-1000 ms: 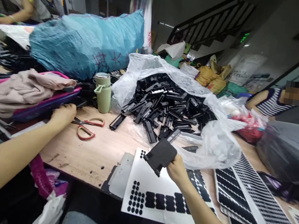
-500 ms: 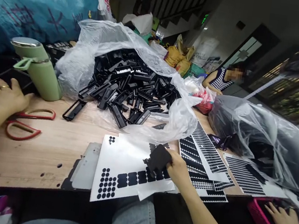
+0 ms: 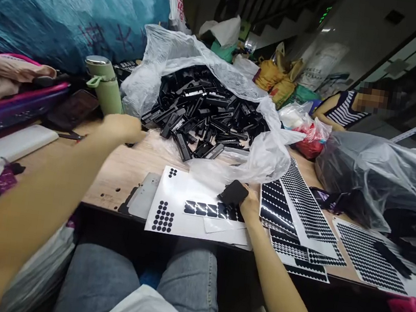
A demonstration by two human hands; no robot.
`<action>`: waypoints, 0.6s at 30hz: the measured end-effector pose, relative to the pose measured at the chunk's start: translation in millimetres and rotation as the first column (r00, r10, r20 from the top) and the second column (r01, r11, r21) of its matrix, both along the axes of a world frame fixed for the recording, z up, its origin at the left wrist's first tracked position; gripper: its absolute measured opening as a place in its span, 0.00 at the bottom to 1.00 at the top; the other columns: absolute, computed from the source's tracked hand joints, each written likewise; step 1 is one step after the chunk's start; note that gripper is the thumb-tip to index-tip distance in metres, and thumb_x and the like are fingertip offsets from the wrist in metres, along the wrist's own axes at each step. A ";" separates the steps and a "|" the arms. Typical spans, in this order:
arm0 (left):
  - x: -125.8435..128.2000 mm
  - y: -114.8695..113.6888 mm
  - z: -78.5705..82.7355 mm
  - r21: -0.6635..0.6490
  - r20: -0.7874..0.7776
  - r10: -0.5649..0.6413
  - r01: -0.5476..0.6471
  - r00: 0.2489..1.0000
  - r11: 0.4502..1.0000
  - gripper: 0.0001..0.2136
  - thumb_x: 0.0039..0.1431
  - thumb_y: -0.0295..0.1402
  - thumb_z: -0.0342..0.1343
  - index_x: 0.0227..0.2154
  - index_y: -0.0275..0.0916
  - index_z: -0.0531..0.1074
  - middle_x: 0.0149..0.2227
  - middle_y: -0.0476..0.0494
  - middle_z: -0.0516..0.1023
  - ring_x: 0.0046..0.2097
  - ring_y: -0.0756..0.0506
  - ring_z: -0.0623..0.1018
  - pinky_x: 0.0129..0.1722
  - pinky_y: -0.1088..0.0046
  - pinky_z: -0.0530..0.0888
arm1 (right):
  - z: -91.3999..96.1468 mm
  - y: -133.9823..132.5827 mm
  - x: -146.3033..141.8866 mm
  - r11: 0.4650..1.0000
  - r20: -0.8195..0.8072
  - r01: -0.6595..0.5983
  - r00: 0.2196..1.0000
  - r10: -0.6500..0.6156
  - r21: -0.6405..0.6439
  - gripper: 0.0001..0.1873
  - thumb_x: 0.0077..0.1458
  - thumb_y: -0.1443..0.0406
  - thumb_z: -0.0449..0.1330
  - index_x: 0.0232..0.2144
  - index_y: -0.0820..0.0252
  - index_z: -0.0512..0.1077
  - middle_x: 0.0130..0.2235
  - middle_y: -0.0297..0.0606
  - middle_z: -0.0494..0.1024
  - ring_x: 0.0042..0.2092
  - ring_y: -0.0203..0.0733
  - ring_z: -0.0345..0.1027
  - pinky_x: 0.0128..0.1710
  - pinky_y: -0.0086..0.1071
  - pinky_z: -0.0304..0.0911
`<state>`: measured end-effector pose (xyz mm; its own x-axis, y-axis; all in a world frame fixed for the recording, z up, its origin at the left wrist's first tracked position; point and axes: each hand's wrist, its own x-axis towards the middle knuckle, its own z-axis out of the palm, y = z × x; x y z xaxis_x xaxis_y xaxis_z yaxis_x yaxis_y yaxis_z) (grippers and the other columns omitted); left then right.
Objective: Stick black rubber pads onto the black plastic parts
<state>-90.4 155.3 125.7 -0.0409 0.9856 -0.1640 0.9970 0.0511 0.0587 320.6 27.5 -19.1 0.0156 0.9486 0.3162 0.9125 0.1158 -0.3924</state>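
Observation:
My left hand (image 3: 122,128) is over the table beside the pile of black plastic parts (image 3: 202,109). Its fingers are blurred and turned away. A dark edge of a loose black frame-shaped part (image 3: 130,144) shows just beneath it. My right hand (image 3: 250,203) grips a flat black piece with a square, rounded end (image 3: 234,194), above a white sticker sheet (image 3: 190,224). Rows of black round and notched stickers are on that sheet. More sheets of black stickers (image 3: 302,200) overlap to the right of this hand.
A clear plastic bag (image 3: 265,156) surrounds the pile. Behind my left hand stands a green flask (image 3: 108,91). A white flat device (image 3: 12,144) and a purple basket (image 3: 14,105) are at left. A large filled bag (image 3: 375,174) and a person (image 3: 342,110) are at right.
My left hand has moved right, from beside the flask and red-handled scissors to the loose black part near the pile. My right hand still holds the black piece over the sheet. The view has shifted left.

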 end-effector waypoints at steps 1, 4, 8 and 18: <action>13.6 -3.6 -2.2 -0.012 0.017 -0.032 0.032 0.999 0.999 0.31 0.49 0.54 0.52 0.37 0.24 0.74 0.43 0.22 0.74 0.46 0.32 0.73 0.45 0.56 0.66 | 8.8 -3.0 -0.2 0.998 0.016 0.045 0.999 -0.044 -0.041 0.22 0.52 0.71 0.45 0.47 0.64 0.67 0.46 0.47 0.74 0.48 0.46 0.66 0.48 0.40 0.60; 39.1 -10.2 -18.6 -0.028 0.069 -0.072 0.074 0.995 0.997 0.25 0.50 0.50 0.53 0.39 0.29 0.75 0.45 0.28 0.75 0.46 0.34 0.73 0.45 0.62 0.67 | 35.2 -21.2 -12.0 0.941 0.089 0.327 0.944 -0.319 -0.085 0.18 0.54 0.70 0.46 0.44 0.67 0.68 0.39 0.52 0.74 0.42 0.50 0.68 0.42 0.41 0.61; 43.9 -14.7 -53.8 0.021 0.131 0.074 -0.077 0.989 0.997 0.19 0.49 0.41 0.56 0.38 0.30 0.75 0.44 0.28 0.75 0.46 0.33 0.73 0.44 0.63 0.68 | 49.0 -47.9 -68.1 0.982 -0.115 0.183 0.976 -0.187 -0.047 0.12 0.57 0.64 0.48 0.38 0.62 0.69 0.38 0.47 0.74 0.39 0.45 0.69 0.40 0.37 0.62; 19.9 7.9 -95.3 0.298 0.374 0.266 -0.387 0.888 0.872 0.17 0.52 0.28 0.48 0.44 0.22 0.67 0.48 0.15 0.68 0.53 0.26 0.64 0.46 0.48 0.62 | 30.4 -69.0 -144.3 0.917 -0.395 -0.293 0.902 0.173 -0.270 0.07 0.53 0.64 0.55 0.34 0.59 0.71 0.35 0.40 0.75 0.36 0.42 0.68 0.37 0.34 0.62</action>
<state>-70.5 163.2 30.4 -0.3772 0.9163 0.1348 0.8514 0.2859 0.4397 176.3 -41.6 11.2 -0.1646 0.9862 0.0158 0.6657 0.1229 -0.7360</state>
